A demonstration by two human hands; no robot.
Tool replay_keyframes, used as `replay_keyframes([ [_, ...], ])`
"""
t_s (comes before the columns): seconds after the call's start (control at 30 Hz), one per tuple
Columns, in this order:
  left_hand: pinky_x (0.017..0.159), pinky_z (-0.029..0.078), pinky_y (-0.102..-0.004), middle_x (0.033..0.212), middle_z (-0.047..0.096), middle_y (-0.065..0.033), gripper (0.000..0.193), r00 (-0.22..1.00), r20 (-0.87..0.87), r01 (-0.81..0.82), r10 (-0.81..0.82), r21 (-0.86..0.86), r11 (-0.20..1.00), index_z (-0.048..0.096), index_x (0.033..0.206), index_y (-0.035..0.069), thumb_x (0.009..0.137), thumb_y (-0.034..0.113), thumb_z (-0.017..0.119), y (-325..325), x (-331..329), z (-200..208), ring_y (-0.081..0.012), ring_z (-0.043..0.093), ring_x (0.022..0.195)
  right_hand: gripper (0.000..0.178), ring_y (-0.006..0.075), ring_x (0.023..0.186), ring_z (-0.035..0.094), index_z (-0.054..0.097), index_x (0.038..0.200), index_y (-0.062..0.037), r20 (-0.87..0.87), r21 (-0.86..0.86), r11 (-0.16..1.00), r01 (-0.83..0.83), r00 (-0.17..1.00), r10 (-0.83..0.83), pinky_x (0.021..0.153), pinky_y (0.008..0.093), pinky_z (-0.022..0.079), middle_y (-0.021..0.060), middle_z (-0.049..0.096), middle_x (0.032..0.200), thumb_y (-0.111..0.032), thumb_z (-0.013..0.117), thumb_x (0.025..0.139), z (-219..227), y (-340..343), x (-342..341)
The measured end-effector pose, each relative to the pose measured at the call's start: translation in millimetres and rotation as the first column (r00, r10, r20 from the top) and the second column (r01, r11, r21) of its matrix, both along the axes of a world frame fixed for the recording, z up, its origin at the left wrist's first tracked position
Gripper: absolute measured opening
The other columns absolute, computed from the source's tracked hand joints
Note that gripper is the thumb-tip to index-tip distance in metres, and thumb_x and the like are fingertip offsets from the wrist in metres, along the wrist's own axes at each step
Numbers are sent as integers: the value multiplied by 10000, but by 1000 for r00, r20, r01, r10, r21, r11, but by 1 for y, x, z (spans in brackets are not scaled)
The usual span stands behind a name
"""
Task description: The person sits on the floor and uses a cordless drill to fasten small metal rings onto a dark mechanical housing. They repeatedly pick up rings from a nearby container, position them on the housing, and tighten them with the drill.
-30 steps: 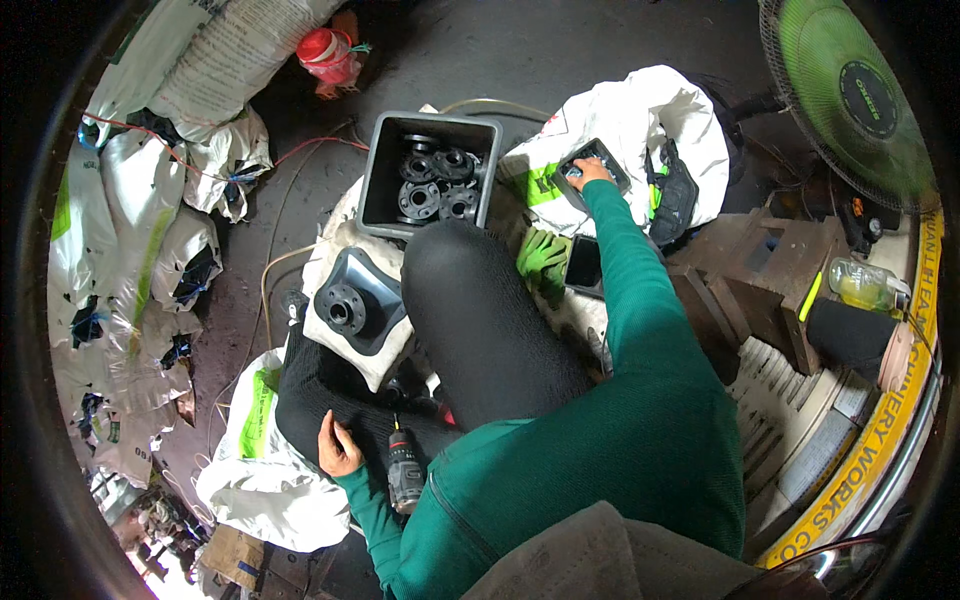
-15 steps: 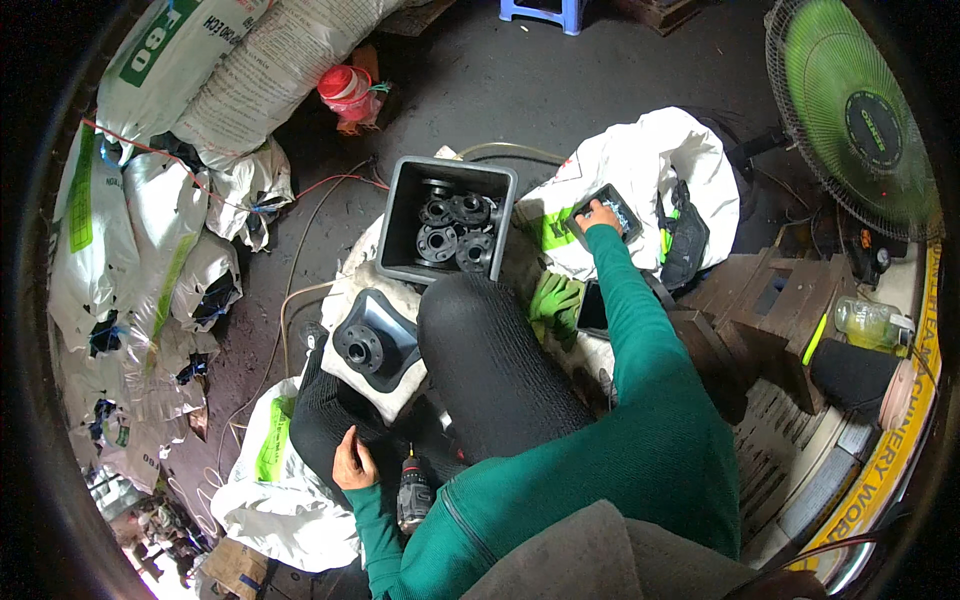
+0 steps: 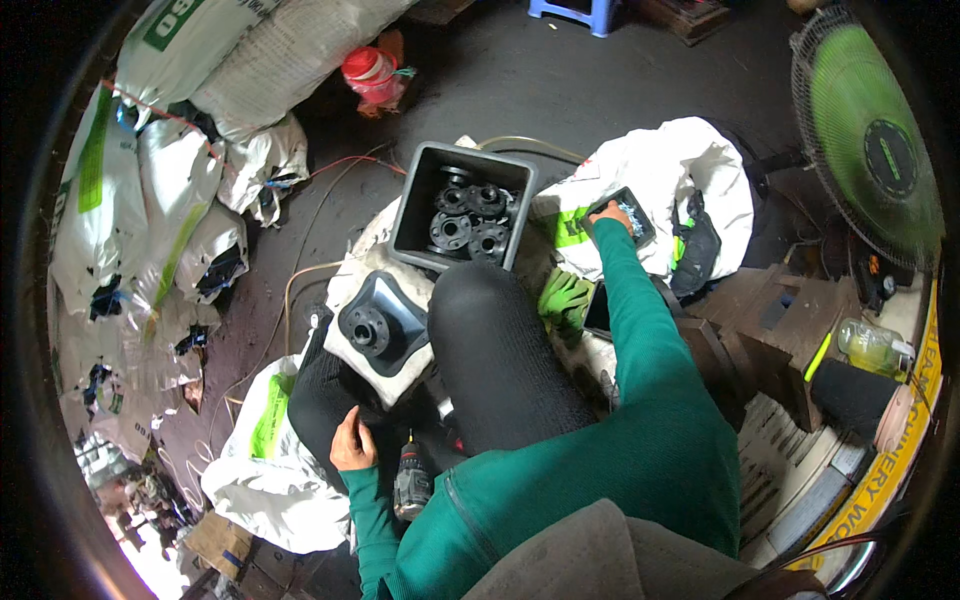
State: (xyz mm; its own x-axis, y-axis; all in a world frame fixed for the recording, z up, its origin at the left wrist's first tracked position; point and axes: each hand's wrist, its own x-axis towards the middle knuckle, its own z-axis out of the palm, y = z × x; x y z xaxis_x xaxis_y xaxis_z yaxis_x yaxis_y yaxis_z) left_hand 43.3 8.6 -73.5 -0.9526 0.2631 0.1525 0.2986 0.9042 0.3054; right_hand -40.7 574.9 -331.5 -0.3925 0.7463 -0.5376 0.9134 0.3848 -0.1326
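My right hand (image 3: pixel 612 214) reaches out to a small dark tray (image 3: pixel 640 226) of small shiny pieces, perhaps screws. Its fingers are bent together at the tray's left side; what they hold, if anything, is hidden. Beside my left thigh, my left hand (image 3: pixel 352 444) is held with the thumb apart from the fingers and nothing visible in it. A cordless drill (image 3: pixel 411 484) stands bit upward just right of that hand. Ahead of it, a black square flared part with a round flange (image 3: pixel 371 331) rests on a white padded surface (image 3: pixel 398 384).
A dark bin (image 3: pixel 400 236) beyond my knees holds several black flanges. Green gloves (image 3: pixel 565 300) lie right of my knee. White sacks (image 3: pixel 170 200) are heaped at left. A fan (image 3: pixel 868 140) stands far right near a wooden stand (image 3: pixel 765 310). A cable (image 3: pixel 290 300) crosses the floor.
The whole view has shifted slightly. My right hand stays at the small tray, its fingers moved a little within it. My left hand stays beside the thigh.
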Motion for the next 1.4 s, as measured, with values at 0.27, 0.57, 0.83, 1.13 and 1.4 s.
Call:
replay_keyframes([
  [0.27,645,490,-319,825,629,-112,238,1000,-29,12,-11,19,1000,617,1006,53,775,19,565,-5,0,2,-255,615,691,415,263,973,600,562,1083,-136,-79,-79,994,-81,994,75,833,382,482,119,629,1005,-266,676,706,-22,24,13],
  [0.57,668,488,-314,875,635,-112,247,999,-46,20,-18,38,999,616,1035,61,799,24,552,-10,7,-1,-250,622,741,271,263,747,604,508,1017,-70,-352,-869,418,264,263,-898,616,402,555,130,568,874,4,577,766,-40,35,56],
  [0.83,683,488,-317,907,636,-115,254,1000,-11,3,-2,18,1000,606,1045,48,801,28,540,-19,12,-5,-249,622,762,166,218,654,457,500,941,-73,6,-990,-23,139,-117,-993,693,532,508,82,441,823,-127,578,804,-11,39,69],
  [1.13,721,489,-316,939,637,-113,231,1000,-14,-3,5,105,994,606,1037,32,817,40,534,-26,18,-4,-249,628,813,171,93,567,480,544,988,-82,17,-953,32,-302,-159,-987,619,326,502,-25,495,676,-222,534,890,-4,29,69],
  [1.4,715,489,-304,933,641,-101,198,997,-72,18,-5,185,983,617,1015,42,832,60,544,-36,29,-1,-226,630,803,211,113,495,449,555,873,-102,58,-900,-6,-435,-107,-993,464,255,393,-4,513,675,-274,437,906,60,8,65],
])
